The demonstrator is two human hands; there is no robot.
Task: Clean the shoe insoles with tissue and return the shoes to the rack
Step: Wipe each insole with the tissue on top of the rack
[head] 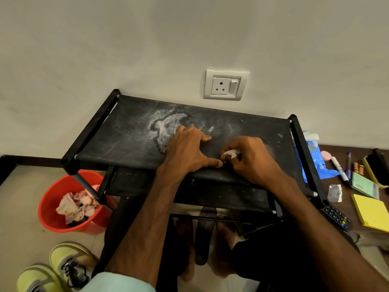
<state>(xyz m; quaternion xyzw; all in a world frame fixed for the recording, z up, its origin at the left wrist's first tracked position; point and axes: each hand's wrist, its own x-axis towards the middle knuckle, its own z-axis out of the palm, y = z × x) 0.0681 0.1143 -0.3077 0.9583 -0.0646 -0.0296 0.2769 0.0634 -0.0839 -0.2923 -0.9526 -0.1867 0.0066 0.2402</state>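
Note:
A black fabric shoe rack (pixel 130 131) stands against the wall, its top shelf smeared with white dust. My left hand (pixel 187 150) rests on the top shelf with fingers spread and the thumb near the front edge. Just to its right, my right hand (pixel 250 159) grips a small crumpled white tissue (pixel 231 153) against the shelf. A pair of yellow-green sneakers (pixel 63 268) with black laces sits on the floor at the bottom left. A dark slipper (pixel 205 234) lies under the rack between my feet.
A red bucket (pixel 54 197) holding several used pink tissues stands left of the rack. On a brown surface at right lie a blue plastic bag (pixel 317 163), markers, yellow sticky notes (pixel 372 213) and a remote (pixel 336 218). A wall socket (pixel 225 85) is above the rack.

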